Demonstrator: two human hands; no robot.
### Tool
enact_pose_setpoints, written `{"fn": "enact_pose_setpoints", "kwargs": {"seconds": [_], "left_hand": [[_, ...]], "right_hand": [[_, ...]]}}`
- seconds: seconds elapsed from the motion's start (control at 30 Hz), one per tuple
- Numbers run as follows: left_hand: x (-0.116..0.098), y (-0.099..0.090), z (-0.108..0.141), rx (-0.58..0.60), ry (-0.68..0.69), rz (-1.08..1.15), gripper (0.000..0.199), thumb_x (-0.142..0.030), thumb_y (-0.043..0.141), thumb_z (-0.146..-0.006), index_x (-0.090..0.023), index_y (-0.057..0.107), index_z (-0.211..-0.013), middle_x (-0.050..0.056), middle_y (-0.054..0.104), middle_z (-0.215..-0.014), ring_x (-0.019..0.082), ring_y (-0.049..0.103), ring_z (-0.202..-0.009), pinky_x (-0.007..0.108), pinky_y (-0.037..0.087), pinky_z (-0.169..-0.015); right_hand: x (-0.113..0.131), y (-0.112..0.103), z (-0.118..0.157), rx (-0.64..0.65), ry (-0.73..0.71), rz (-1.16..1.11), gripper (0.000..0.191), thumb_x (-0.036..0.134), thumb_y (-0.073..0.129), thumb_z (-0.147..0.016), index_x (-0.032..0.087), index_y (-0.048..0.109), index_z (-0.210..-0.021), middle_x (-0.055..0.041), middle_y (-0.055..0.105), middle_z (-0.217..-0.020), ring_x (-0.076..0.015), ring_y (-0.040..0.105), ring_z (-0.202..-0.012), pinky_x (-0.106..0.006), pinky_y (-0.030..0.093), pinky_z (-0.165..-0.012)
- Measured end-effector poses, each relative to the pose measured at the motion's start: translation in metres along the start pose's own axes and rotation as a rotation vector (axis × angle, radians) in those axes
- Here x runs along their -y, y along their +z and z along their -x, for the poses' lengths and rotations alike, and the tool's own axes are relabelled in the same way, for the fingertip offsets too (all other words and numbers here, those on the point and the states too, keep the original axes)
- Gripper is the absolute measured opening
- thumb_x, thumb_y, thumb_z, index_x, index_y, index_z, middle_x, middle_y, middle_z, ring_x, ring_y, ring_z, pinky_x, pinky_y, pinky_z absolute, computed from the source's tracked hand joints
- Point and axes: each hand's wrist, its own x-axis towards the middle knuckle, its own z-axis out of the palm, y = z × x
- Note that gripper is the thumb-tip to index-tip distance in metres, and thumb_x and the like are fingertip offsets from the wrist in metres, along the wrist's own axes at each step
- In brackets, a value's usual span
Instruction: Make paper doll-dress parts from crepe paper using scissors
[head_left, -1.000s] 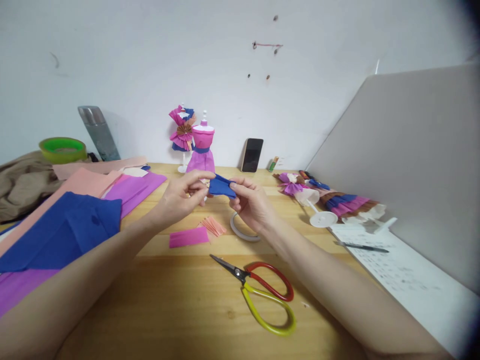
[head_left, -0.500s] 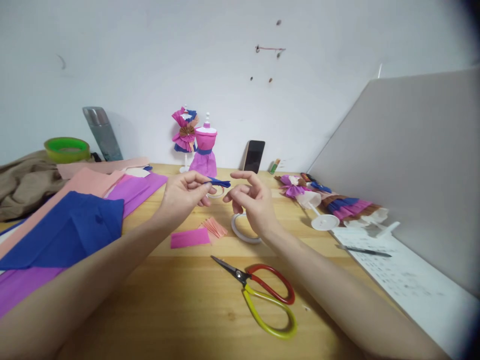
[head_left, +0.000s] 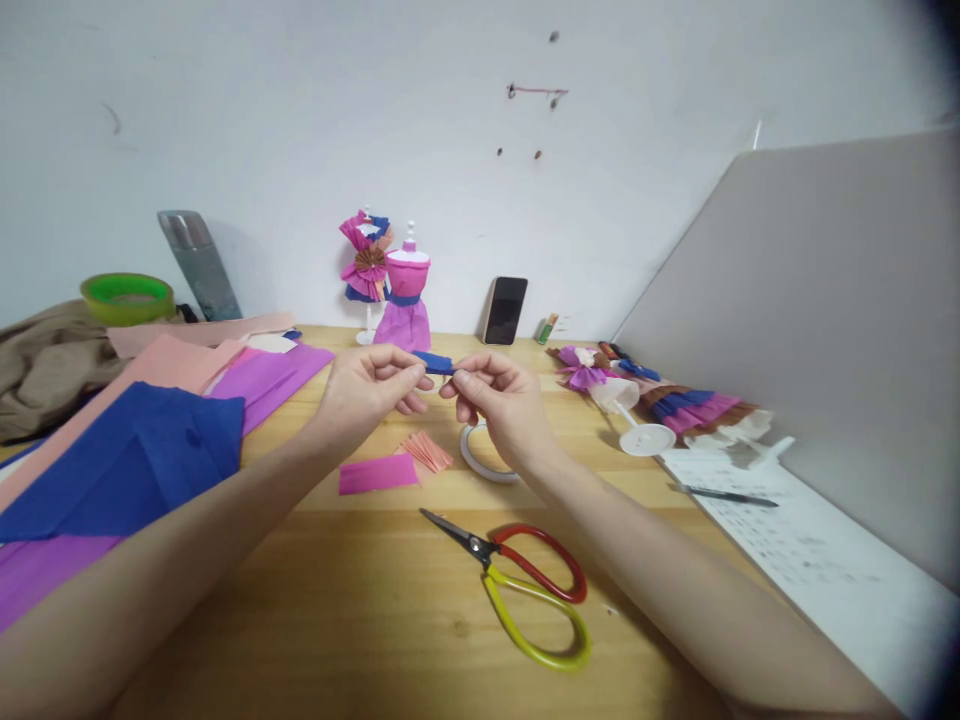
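Note:
A small folded strip of blue crepe paper (head_left: 433, 363) is stretched between my two hands above the table. My left hand (head_left: 373, 388) pinches its left end, and the fingertips of my right hand (head_left: 495, 390) are closed on its right end. Below them lie a flat pink paper strip (head_left: 378, 475) and a pleated peach paper piece (head_left: 428, 452). A roll of white tape (head_left: 474, 462) is partly covered by my right hand. Nearer to me, scissors (head_left: 480, 548) with one red and one yellow handle lie slightly spread.
Blue paper sheets (head_left: 142, 450) and other coloured sheets cover the left side. Two dressed mini mannequins, one in a pink dress (head_left: 406, 300), stand at the back beside a phone (head_left: 505, 311). Rightward are a fallen mannequin stand (head_left: 646, 440), a pen (head_left: 731, 496) and a written sheet (head_left: 810, 570).
My right hand has moved in and its fingers have closed on the free end of the blue paper strip. The strip looks somewhat more spread. My left hand keeps its pinch.

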Motion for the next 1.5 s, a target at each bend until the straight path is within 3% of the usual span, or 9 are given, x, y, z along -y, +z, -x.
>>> {"fn": "enact_pose_setpoints", "kwargs": {"seconds": [0.4, 1.13, 1.5], "left_hand": [[-0.001, 0.004, 0.002, -0.085, -0.051, 0.159, 0.022, -0.027, 0.079, -0.059, -0.013, 0.064, -0.07, 0.001, 0.068, -0.052, 0.014, 0.065, -0.048, 0.022, 0.051, -0.049], [-0.001, 0.012, 0.006, -0.213, -0.096, 0.132, 0.016, -0.021, 0.074, -0.061, -0.015, 0.058, -0.062, 0.0, 0.067, -0.052, 0.012, 0.065, -0.052, 0.023, 0.052, -0.06], [0.011, 0.013, 0.006, -0.223, 0.016, 0.121, 0.017, -0.018, 0.073, -0.062, -0.015, 0.062, -0.075, -0.005, 0.063, -0.053, 0.009, 0.059, -0.046, 0.02, 0.047, -0.051]], "right_hand": [[0.002, 0.001, -0.002, -0.081, 0.003, -0.112, 0.021, 0.025, 0.082, -0.056, 0.016, 0.064, -0.065, -0.0001, 0.068, -0.058, -0.0078, 0.055, -0.046, -0.019, 0.039, -0.042], [0.0, 0.008, 0.0, -0.142, 0.083, -0.127, 0.019, 0.02, 0.077, -0.053, 0.017, 0.059, -0.054, 0.0005, 0.064, -0.047, -0.0072, 0.049, -0.041, -0.021, 0.038, -0.045], [-0.004, 0.007, 0.0, -0.172, -0.021, -0.082, 0.02, 0.019, 0.077, -0.054, 0.019, 0.057, -0.059, 0.0048, 0.059, -0.045, -0.0092, 0.051, -0.042, -0.021, 0.036, -0.043]]}}
